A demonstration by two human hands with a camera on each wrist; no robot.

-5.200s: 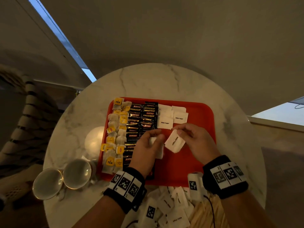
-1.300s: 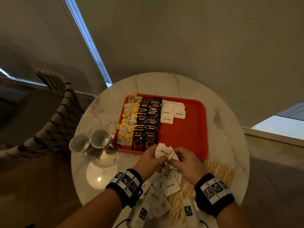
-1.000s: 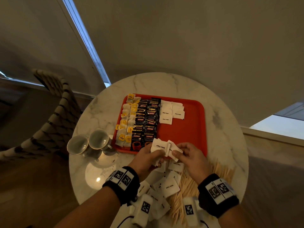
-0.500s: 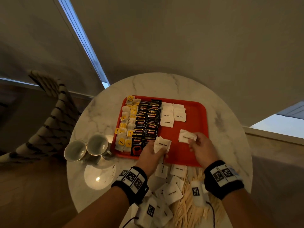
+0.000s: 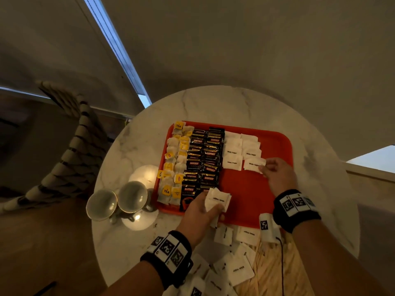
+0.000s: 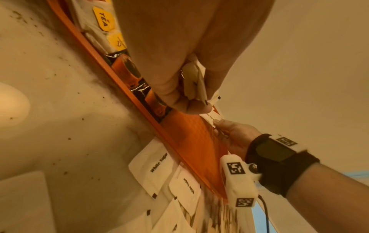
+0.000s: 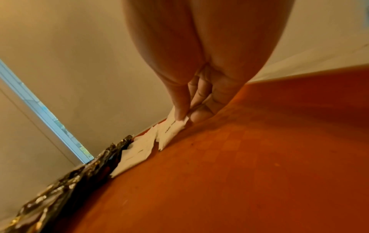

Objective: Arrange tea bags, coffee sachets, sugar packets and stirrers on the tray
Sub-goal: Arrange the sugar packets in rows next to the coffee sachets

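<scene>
An orange tray point(image 5: 275, 144) lies on the round marble table. Along its left side run tea bags point(image 5: 177, 159) with yellow tags, then black coffee sachets point(image 5: 203, 161), then two columns of white sugar packets point(image 5: 233, 148). My right hand point(image 5: 275, 174) pinches one sugar packet point(image 5: 254, 164) point(image 7: 171, 127) by its right edge, low on the tray at the near end of the right column. My left hand point(image 5: 203, 212) grips a small bunch of sugar packets point(image 5: 218, 200) point(image 6: 194, 82) over the tray's near edge. More sugar packets point(image 5: 239, 268) and wooden stirrers point(image 5: 275, 272) lie loose on the table in front of the tray.
Two white cups point(image 5: 117, 201) stand on the table left of the tray, beside a bright lamp reflection. A striped wicker chair point(image 5: 70, 150) stands left of the table. The tray's right half point(image 5: 252, 195) is bare orange.
My right hand has carried one sugar packet away from the bunch and up the tray to the near end of the right sugar column. My left hand has stayed near the tray's front edge.
</scene>
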